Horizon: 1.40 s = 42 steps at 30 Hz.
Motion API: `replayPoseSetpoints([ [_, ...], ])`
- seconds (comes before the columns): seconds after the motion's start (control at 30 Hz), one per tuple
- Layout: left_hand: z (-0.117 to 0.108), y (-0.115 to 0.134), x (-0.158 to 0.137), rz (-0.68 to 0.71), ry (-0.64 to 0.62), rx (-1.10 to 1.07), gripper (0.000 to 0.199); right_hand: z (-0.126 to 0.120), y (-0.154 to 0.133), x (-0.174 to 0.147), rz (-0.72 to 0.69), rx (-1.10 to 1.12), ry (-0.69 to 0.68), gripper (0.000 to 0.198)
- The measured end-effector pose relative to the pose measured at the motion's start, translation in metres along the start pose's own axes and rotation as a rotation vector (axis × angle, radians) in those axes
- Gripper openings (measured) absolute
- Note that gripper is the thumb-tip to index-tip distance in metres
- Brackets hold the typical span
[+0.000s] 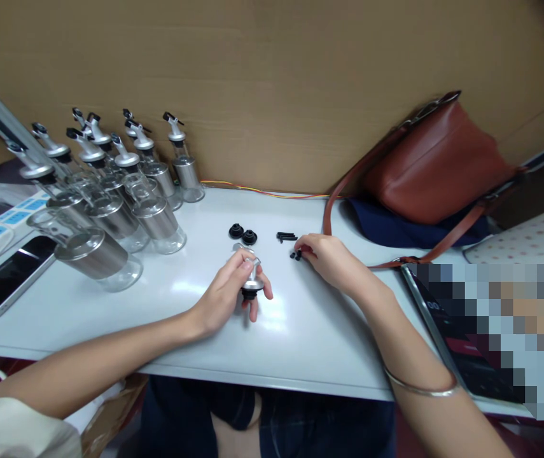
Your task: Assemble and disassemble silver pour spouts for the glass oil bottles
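My left hand [231, 286] is closed around a silver bottle pourer [253, 280], its black ribbed stopper pointing down. Thumb and forefinger grip its upper part, while the other fingers curl loosely beneath. On the white table, my right hand [326, 257] has its fingertips pinched together at some small black pieces [295, 255]; whether one is between them is too small to tell. Just behind these lie several thin black pins [286, 236]. Beyond the left hand, two black ribbed stoppers [243, 233] rest side by side.
At the left stand several glass bottles with steel sleeves [93, 254], many topped with pourers. A phone [9, 277] and a power strip [7, 222] lie at the left edge. A brown handbag [443, 165] sits back right, a tablet [462, 346] in front. Cardboard [272, 95] walls the back.
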<state>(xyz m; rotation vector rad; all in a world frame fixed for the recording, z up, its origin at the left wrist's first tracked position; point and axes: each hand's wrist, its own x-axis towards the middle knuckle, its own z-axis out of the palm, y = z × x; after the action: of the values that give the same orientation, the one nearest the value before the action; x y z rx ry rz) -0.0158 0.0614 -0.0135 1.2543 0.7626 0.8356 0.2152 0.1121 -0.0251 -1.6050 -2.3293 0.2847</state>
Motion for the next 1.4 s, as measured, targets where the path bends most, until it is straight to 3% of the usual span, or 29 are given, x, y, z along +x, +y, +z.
replayPoseSetpoints([
  [0.5,0.000,-0.001,0.000,0.014,-0.024,-0.006,0.023,-0.003,-0.013,-0.001,-0.056,0.081,-0.053,0.041],
  [1.17,0.000,-0.001,0.003,-0.004,-0.044,-0.023,0.025,-0.002,-0.010,-0.002,-0.019,0.075,-0.070,0.038],
  [1.4,0.001,0.000,0.002,0.001,-0.047,0.004,0.024,-0.001,-0.015,-0.002,-0.114,0.098,-0.066,0.040],
])
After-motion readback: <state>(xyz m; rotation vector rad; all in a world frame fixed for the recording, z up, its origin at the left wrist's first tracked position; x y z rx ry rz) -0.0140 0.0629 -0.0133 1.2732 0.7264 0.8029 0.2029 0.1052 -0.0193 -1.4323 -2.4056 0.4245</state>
